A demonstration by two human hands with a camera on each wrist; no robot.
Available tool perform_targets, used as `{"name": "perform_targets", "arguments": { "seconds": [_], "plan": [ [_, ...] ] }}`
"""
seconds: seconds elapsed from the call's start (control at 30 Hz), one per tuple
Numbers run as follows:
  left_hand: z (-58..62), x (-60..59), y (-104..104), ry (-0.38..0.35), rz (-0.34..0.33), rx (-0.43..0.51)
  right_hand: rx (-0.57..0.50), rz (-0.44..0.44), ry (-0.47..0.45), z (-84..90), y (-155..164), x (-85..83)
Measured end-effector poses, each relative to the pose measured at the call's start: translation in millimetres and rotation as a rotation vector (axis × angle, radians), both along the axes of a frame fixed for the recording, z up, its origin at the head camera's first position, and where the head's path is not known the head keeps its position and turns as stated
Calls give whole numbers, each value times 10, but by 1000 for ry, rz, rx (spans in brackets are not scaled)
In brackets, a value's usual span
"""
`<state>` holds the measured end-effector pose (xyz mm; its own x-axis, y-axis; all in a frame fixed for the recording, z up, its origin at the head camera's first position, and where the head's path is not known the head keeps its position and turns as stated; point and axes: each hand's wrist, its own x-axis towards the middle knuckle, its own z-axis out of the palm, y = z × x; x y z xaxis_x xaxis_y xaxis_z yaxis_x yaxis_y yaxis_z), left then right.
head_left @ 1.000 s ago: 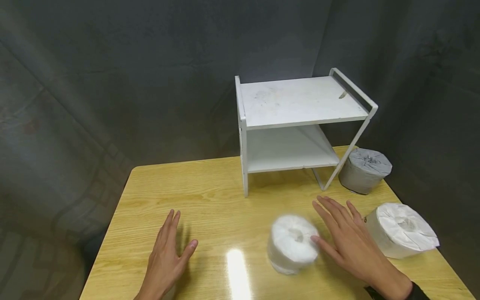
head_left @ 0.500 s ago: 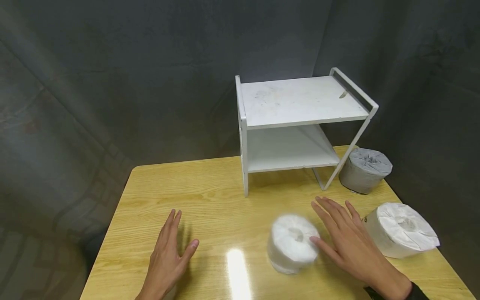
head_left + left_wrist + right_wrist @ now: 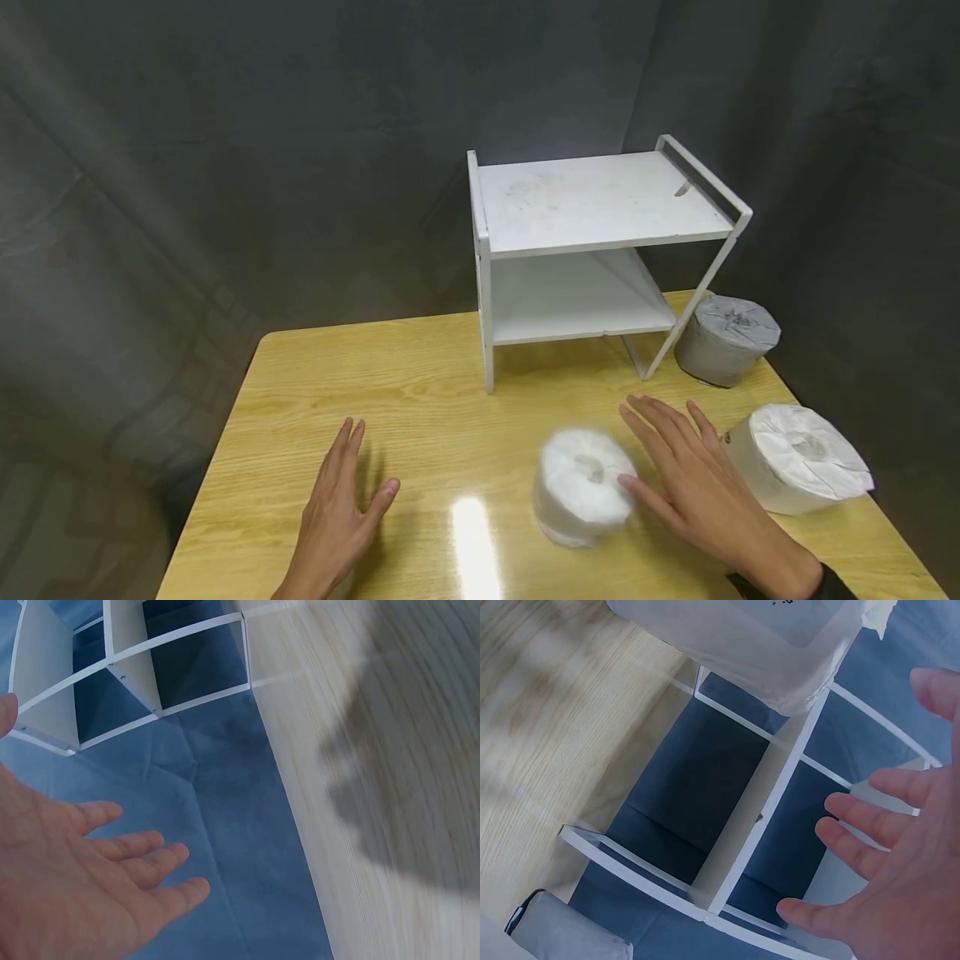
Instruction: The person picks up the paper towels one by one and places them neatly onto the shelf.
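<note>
1. In the head view, the white paper roll [image 3: 581, 492] stands upright on the right half of the worktop [image 3: 367, 367], between the two hands and well in from the right edge.
2. The right hand [image 3: 693, 492] is spread wide, grasping nothing, its thumb overlapping the roll's side; whether they touch, I cannot tell.
3. The left hand [image 3: 337, 500], also spread wide, holds nothing and lies well apart from the roll, towards the left edge.
4. Only the wrist views show the palms, fingers loosely extended; the head view shows the backs.
5. The right wrist view alone shows dark printed marks [image 3: 784, 603] on the roll's wrapper and a pale loose flap [image 3: 879, 616].
6. The head view alone shows its round top, slightly blurred, with a shallow central dip.
7. A white two-tier rack [image 3: 600, 204] stands by the back edge; a grey wrapped roll [image 3: 726, 342] sits near the back right corner, a larger white roll [image 3: 797, 458] along the right edge.
</note>
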<state>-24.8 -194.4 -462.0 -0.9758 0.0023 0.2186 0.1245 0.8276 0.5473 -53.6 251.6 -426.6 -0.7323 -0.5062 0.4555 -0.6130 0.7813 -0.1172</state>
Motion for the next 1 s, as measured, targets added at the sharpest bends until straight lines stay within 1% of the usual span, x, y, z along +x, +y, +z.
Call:
{"name": "perform_targets", "arguments": {
  "seconds": [0.23, 0.37, 0.67, 1.0],
  "plan": [
    [8, -1, 10, 18, -17, 11, -3, 14, -6, 15, -9, 16],
    [15, 3, 20, 15, -21, 15, 0, 20, -8, 22, -12, 20],
    [14, 12, 31, 4, -12, 21, 4, 30, -7, 18, -19, 32],
    [-19, 23, 32, 5, -12, 30, -3, 38, -5, 22, -25, 37]
  ]
}}
